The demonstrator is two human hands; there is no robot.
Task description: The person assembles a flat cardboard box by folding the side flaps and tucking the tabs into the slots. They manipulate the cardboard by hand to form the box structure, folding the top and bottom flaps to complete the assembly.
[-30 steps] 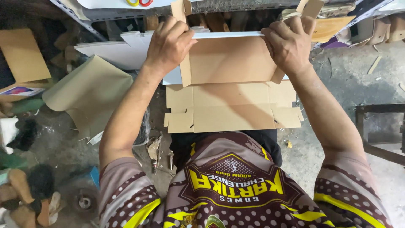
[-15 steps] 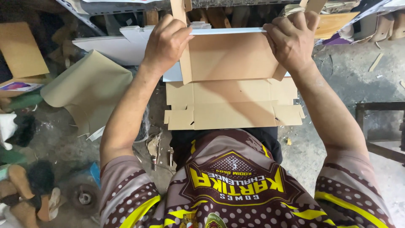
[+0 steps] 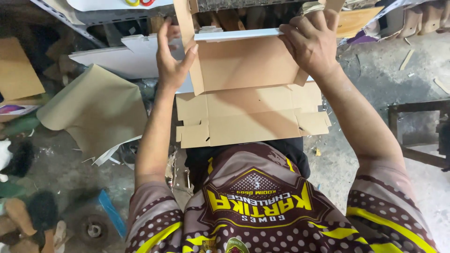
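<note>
I see the cardboard box point(image 3: 243, 93) in the middle of the view, a flat brown blank partly folded up, lying just beyond the person's lap. Its near flaps lie flat and spread toward the body, while the far panel stands raised with a white strip point(image 3: 236, 33) running along its top edge.

My left hand point(image 3: 171, 61) is open, fingers stretched up and thumb out, its palm pressed against the upright left side flap of the box. My right hand point(image 3: 311, 42) is curled over the far right corner, fingers closed on the top edge of the raised panel and gripping it.

To the left of the box a large sheet of brown paper point(image 3: 96, 110) lies on the floor point(image 3: 375, 79), with white board sheets point(image 3: 122, 58) just beyond it, touching the box's left side. Farther left another cardboard piece point(image 3: 16, 70) rests at the edge of the view. At the far right a dark metal frame point(image 3: 417, 131) stands well apart from the box. Scissor handles, yellow and red point(image 3: 139, 2), show at the top edge. I cannot tell what the box rests on.
</note>
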